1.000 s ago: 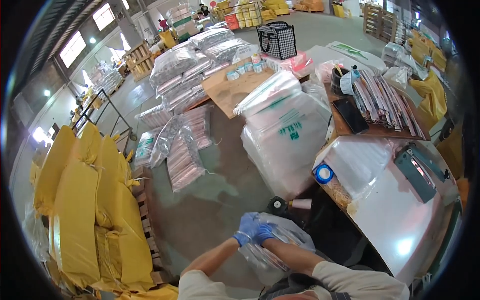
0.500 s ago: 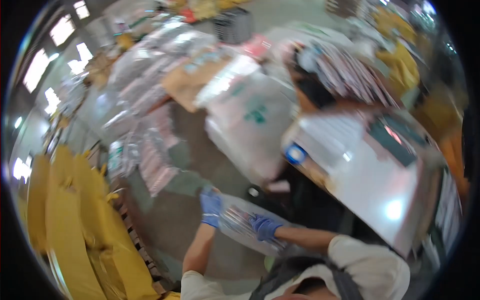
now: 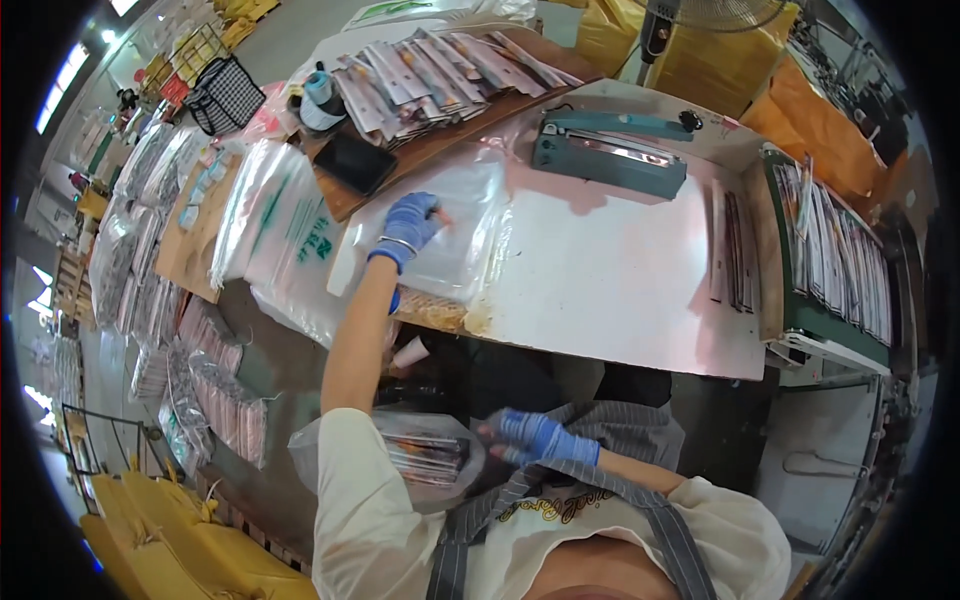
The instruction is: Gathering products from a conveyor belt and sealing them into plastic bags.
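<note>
My left hand (image 3: 408, 228), in a blue glove with bare fingertips, reaches to the stack of clear plastic bags (image 3: 470, 235) on the left part of the white worktable (image 3: 610, 270). Its fingers are curled and pressed at the top bag. My right hand (image 3: 545, 437), gloved the same way, is low in front of my apron; its fingertips are smeared by motion. Just left of them, a filled clear plastic bag (image 3: 425, 460) holds a bundle of slim printed packets. Part of that bag lies behind my left upper arm. Whether the right fingers grip its edge is unclear.
A green bag sealer (image 3: 610, 155) stands at the table's back. Slim packets (image 3: 430, 85) cover a brown board beside a black phone (image 3: 355, 163) and a bottle (image 3: 320, 103). More packets fill a green-sided box (image 3: 835, 250) at right. Yellow sacks (image 3: 190, 540) lie lower left.
My view has swung right toward the worktable. My left hand has left the filled bag and moved up to the stack of clear bags. The right hand has shifted to the filled bag's right end.
</note>
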The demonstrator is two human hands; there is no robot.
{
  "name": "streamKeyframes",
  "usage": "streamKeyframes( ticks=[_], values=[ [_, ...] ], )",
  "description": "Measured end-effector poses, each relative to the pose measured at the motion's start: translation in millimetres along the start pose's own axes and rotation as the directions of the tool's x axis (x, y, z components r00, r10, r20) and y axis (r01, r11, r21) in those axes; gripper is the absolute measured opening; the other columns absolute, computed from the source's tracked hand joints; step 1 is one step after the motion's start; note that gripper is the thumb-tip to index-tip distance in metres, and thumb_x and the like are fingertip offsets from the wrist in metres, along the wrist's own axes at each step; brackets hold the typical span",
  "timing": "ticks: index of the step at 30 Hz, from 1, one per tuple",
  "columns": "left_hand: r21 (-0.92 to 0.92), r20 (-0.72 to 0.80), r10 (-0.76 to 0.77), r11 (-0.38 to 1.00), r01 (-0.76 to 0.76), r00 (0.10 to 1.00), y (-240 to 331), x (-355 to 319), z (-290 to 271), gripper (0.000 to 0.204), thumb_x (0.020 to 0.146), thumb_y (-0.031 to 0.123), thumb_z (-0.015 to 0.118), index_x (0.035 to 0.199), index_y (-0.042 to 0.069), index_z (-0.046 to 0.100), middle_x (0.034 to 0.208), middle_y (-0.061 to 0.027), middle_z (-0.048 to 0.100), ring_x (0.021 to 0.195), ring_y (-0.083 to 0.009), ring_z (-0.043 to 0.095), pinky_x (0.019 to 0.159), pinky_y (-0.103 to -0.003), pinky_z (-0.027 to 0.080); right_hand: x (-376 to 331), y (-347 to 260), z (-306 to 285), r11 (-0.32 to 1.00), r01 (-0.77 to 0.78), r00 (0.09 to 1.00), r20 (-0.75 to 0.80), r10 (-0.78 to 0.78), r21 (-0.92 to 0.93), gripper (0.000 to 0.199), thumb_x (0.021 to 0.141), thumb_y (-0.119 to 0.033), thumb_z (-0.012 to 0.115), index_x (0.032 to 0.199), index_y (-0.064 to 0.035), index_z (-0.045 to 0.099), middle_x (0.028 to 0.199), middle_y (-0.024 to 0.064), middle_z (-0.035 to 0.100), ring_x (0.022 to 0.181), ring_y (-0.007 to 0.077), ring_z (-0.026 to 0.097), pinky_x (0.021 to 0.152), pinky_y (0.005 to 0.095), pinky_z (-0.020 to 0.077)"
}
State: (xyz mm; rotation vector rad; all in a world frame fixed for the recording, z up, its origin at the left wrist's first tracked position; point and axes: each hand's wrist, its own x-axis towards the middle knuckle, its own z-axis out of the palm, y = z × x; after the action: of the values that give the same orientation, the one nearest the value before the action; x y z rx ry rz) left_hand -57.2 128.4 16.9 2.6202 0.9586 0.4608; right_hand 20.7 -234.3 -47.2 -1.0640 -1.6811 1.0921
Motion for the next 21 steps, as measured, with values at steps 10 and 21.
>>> streamKeyframes(
  ticks=[10,21],
  values=[
    [-0.087,-0.114,0.050,0.994,-0.060,0.992,100.1,-12.6,44.5,0.014,0.078,0.017,0.058,0.078,0.004,0.054,0.073,-0.0167,0.056,0.074,-0.0351,0.054,0.067,-0.039,0.045,132.9,26.5,-142.6,0.911,-0.045,0.691,-0.646,0.324,0.409,0.016,0.084,-0.016,0.061,0.090,-0.0040,0.051,0.075,0.0008,0.053,0.066,0.0062,0.048,0.057,0.0215,0.0399],
    [-0.178,-0.210,0.019,0.982,-0.057,0.978,102.5,-27.0,63.9,0.015,0.081,0.018,0.056,0.079,0.003,0.057,0.072,-0.0215,0.056,0.069,-0.0383,0.054,0.064,-0.042,0.044,137.1,41.0,-114.2,0.891,0.028,0.681,-0.661,0.315,0.453,0.010,0.085,-0.014,0.058,0.086,-0.0046,0.053,0.075,-0.0013,0.047,0.062,0.0048,0.043,0.052,0.0197,0.0358]
  ],
)
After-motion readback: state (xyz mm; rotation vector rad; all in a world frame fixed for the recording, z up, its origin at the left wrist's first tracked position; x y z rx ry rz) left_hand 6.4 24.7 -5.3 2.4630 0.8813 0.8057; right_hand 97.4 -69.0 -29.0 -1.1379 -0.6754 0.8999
